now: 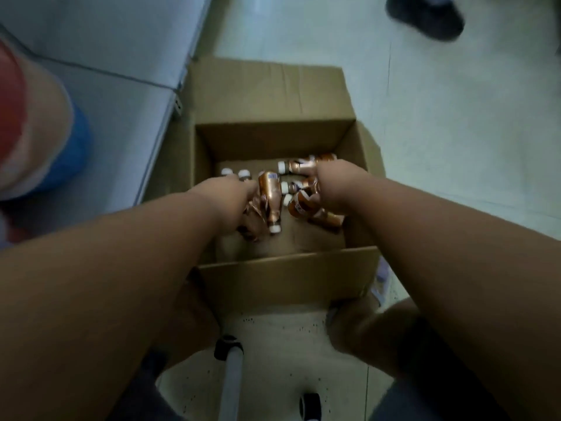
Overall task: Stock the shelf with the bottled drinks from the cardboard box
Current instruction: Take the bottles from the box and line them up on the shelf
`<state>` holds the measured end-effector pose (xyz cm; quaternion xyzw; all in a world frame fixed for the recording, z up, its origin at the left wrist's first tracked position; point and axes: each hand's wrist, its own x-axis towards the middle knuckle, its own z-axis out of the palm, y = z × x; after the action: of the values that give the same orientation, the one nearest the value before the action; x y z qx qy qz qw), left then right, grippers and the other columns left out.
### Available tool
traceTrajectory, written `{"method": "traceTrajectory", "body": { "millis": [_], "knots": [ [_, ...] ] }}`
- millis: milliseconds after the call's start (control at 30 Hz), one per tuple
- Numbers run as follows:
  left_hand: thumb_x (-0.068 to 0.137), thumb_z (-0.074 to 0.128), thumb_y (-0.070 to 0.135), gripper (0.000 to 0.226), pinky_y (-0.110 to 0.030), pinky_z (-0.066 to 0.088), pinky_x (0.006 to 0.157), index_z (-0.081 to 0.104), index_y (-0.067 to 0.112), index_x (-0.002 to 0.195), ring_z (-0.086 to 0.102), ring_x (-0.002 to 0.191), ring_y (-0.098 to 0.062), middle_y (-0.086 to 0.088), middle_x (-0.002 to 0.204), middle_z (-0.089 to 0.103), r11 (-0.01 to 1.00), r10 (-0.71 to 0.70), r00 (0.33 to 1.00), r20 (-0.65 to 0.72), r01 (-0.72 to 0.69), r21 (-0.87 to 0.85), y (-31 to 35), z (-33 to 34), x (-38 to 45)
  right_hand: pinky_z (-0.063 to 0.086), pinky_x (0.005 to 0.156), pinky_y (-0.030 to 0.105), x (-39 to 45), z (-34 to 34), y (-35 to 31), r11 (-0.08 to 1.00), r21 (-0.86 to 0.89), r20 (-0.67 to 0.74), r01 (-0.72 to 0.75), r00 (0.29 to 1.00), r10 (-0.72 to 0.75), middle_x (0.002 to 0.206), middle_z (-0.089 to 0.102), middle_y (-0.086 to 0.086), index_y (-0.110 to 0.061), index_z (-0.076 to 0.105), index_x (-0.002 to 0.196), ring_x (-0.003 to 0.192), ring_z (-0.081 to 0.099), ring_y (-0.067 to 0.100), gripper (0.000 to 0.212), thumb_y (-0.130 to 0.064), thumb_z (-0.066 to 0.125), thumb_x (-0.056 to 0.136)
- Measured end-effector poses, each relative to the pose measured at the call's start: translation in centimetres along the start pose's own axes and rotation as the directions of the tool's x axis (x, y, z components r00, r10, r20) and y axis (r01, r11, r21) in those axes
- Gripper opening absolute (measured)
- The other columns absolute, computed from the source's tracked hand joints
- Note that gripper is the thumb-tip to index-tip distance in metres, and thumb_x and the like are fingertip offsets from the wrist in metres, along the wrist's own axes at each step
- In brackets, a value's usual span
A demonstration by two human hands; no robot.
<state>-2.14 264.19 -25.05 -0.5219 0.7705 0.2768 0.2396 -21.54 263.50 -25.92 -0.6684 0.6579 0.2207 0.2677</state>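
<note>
Near the bottom of the frame, both forearms reach down into the open cardboard box [273, 281] at the centre. The left hand [230, 196] and the right hand [331, 189] lie among the loose bottles [270, 196] on the box bottom, probably gathering several at once. Whether the fingers are closed, I cannot tell. The pale shelf [100, 56] waits in the upper left.
</note>
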Motion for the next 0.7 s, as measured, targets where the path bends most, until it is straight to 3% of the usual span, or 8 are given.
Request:
{"method": "traceTrajectory", "body": {
  "millis": [133, 300, 367, 567, 700],
  "knots": [
    [0.082, 0.072, 0.024, 0.041, -0.033, 0.042, 0.068, 0.050, 0.031, 0.116, 0.051, 0.089, -0.020, -0.002, 0.109, 0.049, 0.999, -0.023, 0.968, -0.252, 0.011, -0.051, -2.2, -5.7, -7.2, 0.039, 0.068, 0.032, -6.5, -6.9, -3.4, 0.994, -0.001, -0.227, 0.113, 0.968, -0.110, 0.108, 0.061, 0.008, -0.011, 0.053, 0.114, 0.083, 0.049, 0.023, 0.036, -0.031, 0.065, 0.087],
    [0.087, 0.061, 0.014, 0.036, -0.034, 0.042, 0.081, 0.051, 0.025, 0.120, 0.050, 0.094, -0.024, -0.008, 0.117, 0.047, 0.996, -0.073, 0.874, -0.480, 0.043, -0.074, -5.9, -12.5, -18.3, 0.041, 0.070, 0.032, -13.4, -16.1, -10.5, 0.947, -0.177, -0.405, 0.268, 0.857, -0.319, 0.104, 0.062, 0.011, -0.009, 0.056, 0.110, 0.092, 0.055, 0.028, 0.033, -0.031, 0.066, 0.086],
    [0.088, 0.055, 0.013, 0.038, -0.033, 0.040, 0.083, 0.050, 0.023, 0.123, 0.052, 0.103, -0.029, -0.009, 0.121, 0.045, 0.994, -0.105, 0.834, -0.542, 0.080, -0.070, -7.7, -14.5, -22.6, 0.038, 0.068, 0.031, -16.0, -19.4, -13.7, 0.919, -0.251, -0.446, 0.303, 0.806, -0.388, 0.100, 0.060, 0.008, -0.011, 0.056, 0.110, 0.084, 0.050, 0.025, 0.033, -0.031, 0.066, 0.086],
    [0.089, 0.057, 0.021, 0.032, -0.033, 0.044, 0.075, 0.051, 0.025, 0.121, 0.052, 0.091, -0.022, -0.003, 0.117, 0.046, 0.965, -0.253, 0.663, -0.705, 0.225, -0.135, -15.9, -17.7, -35.5, 0.035, 0.068, 0.028, -22.1, -26.2, -25.9, 0.787, -0.447, -0.499, 0.425, 0.612, -0.613, 0.095, 0.057, 0.006, -0.016, 0.058, 0.106, 0.083, 0.047, 0.022, 0.030, -0.031, 0.069, 0.083],
    [0.082, 0.064, 0.028, 0.033, -0.041, 0.051, 0.079, 0.053, 0.028, 0.113, 0.055, 0.089, -0.021, -0.001, 0.112, 0.047, 0.947, -0.300, 0.635, -0.712, 0.285, -0.145, -20.7, -18.1, -39.2, 0.038, 0.070, 0.028, -22.5, -28.2, -32.9, 0.708, -0.495, -0.500, 0.504, 0.502, -0.706, 0.091, 0.060, 0.003, -0.018, 0.061, 0.105, 0.082, 0.053, 0.023, 0.028, -0.030, 0.071, 0.081]
  ]
}}
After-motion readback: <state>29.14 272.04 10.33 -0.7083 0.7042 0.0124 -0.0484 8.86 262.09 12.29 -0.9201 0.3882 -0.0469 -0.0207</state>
